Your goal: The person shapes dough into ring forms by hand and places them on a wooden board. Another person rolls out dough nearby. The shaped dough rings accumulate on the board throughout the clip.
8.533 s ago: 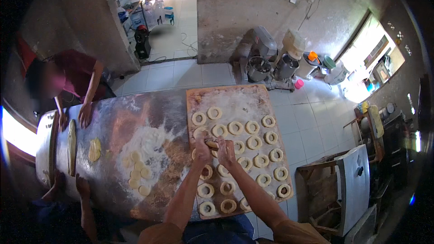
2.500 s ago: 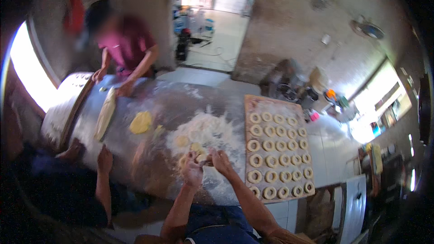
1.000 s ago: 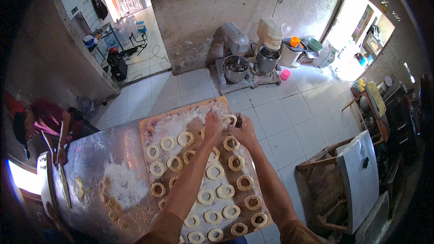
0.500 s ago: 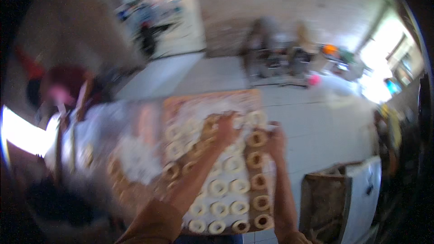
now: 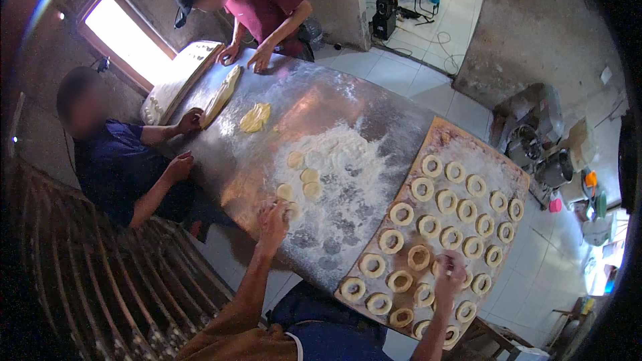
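At the near edge of the metal table point(image 5: 321, 87), my left hand point(image 5: 273, 225) has its fingers closed on the rim of a small pale dough round point(image 5: 292, 211). A few similar dough rounds point(image 5: 310, 184) lie just beyond it on spread white flour point(image 5: 348, 167). To the right, my right hand point(image 5: 451, 273) hovers low over a floured board point(image 5: 461, 137), its fingers loosely apart and slightly blurred. The board carries rows of dough rings point(image 5: 430, 226). One dough ring point(image 5: 418, 258) sits left of that hand, and another beside the fingers is partly covered.
Across the table, one person in a dark red shirt point(image 5: 267, 7) and another in a dark blue shirt point(image 5: 117, 167) work beside a long dough strip point(image 5: 221, 97). A flat dough piece point(image 5: 255, 117) lies mid-table. Slatted racks point(image 5: 100, 274) stand at lower left, pots point(image 5: 555, 167) at right.
The view has swung left, bringing the metal table and two people into sight. My left hand has moved from above the board to the dough rounds; my right stays over the rings.
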The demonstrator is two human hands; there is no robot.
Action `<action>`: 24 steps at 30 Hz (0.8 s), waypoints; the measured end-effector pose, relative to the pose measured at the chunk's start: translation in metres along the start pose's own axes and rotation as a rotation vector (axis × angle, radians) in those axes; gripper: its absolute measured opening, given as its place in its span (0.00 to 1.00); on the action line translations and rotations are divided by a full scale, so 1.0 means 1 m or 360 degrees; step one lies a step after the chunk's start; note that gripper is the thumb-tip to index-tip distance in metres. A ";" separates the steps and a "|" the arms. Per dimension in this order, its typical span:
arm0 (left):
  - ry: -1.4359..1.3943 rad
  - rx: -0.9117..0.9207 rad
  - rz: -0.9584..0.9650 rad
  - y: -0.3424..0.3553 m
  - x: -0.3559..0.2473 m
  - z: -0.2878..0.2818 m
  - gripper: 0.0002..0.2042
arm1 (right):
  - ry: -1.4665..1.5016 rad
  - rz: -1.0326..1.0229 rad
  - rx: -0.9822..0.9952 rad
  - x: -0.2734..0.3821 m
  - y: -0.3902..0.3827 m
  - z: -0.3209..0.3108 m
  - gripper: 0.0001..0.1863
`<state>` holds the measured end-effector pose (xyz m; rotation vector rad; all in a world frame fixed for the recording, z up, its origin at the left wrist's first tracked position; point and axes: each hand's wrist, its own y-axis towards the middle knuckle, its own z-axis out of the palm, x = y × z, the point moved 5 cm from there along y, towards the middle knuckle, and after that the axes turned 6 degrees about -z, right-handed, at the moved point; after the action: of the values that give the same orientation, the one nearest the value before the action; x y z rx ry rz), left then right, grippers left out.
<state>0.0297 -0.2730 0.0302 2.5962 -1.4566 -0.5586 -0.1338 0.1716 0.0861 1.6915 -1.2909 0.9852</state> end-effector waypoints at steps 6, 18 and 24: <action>-0.1218 0.0452 -0.0663 0.022 -0.025 -0.026 0.10 | 0.0176 -0.0100 0.0638 0.087 -0.002 0.201 0.13; -0.2316 0.0865 -0.0757 0.023 -0.025 -0.058 0.12 | 0.0463 -0.0072 0.0607 0.139 -0.012 0.287 0.15; -0.2009 0.0831 -0.0363 0.030 -0.014 -0.071 0.12 | 0.0276 -0.0050 0.0442 0.153 -0.029 0.294 0.19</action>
<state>0.0255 -0.2827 0.1082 2.8459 -1.6481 -2.4496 -0.0416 -0.1476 0.1047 1.7799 -1.0490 1.3104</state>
